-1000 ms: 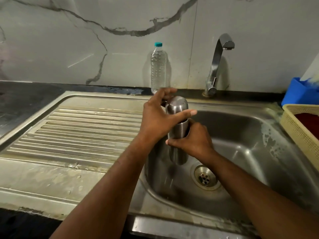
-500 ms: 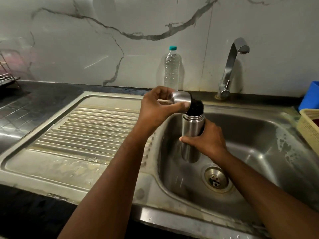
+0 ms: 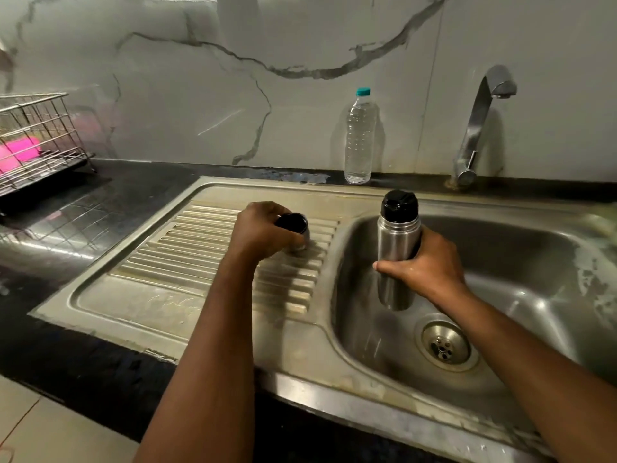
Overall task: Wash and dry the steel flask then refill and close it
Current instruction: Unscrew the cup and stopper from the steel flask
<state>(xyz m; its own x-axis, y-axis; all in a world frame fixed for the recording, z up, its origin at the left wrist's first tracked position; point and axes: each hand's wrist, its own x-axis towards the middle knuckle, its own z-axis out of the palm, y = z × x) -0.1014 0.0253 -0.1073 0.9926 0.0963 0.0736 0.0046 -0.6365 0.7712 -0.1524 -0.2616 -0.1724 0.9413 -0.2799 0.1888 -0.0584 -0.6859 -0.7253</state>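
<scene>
The steel flask (image 3: 396, 238) stands upright over the sink basin (image 3: 521, 262), with its black inner stopper still on top. My right hand (image 3: 425, 265) grips the flask around its middle. The flask's steel cup lid (image 3: 297, 230) rests, open end up, on the ribbed drainboard (image 3: 187, 248) to the left. My left hand (image 3: 263, 228) is wrapped around that lid.
A clear plastic water bottle (image 3: 360, 137) with a teal cap stands behind the sink against the marble wall. The tap (image 3: 480, 121) is at the back right, with no water running. A wire dish rack (image 3: 36, 142) with something pink sits far left. The drain (image 3: 445, 344) lies below the flask.
My left hand took the steel cup lid off the flask and carried it left and down onto the drainboard. The black stopper is now exposed. My right hand kept the flask upright.
</scene>
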